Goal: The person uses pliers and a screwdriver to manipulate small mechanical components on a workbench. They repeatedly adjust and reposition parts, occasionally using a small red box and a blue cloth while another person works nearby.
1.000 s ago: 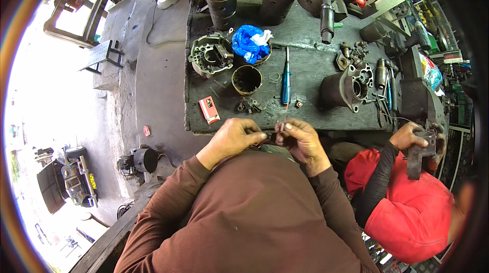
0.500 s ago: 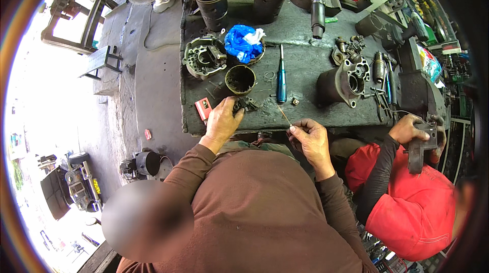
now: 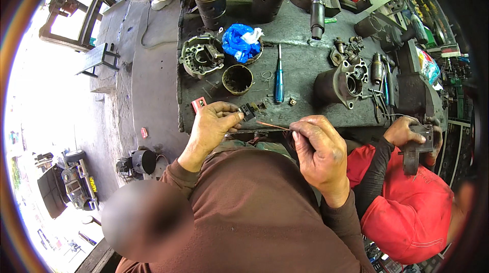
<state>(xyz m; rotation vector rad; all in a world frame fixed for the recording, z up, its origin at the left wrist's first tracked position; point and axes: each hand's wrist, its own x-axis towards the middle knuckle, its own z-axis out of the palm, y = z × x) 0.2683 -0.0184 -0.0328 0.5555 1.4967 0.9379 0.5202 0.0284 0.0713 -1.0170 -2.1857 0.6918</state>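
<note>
Near the bench's front edge, my left hand pinches a small dark metal part between thumb and fingers. My right hand is closed on one end of a thin copper-coloured wire. The wire's free end points left, toward the dark part; whether they touch I cannot tell. Just beyond my left hand stand a small round tub with dark residue inside and a red and white box. A blue-handled screwdriver lies farther out, with a small square metal piece beside it.
A round metal housing and a blue plastic bag sit at the back left. Toward the right are a large cylindrical casting and several hand tools. A co-worker in red holds a dark bracket close on my right.
My left hand has lifted the dark part off the bench and drawn it nearer. My right hand has risen toward the camera, and the wire now lies flatter, pointing at the part.
</note>
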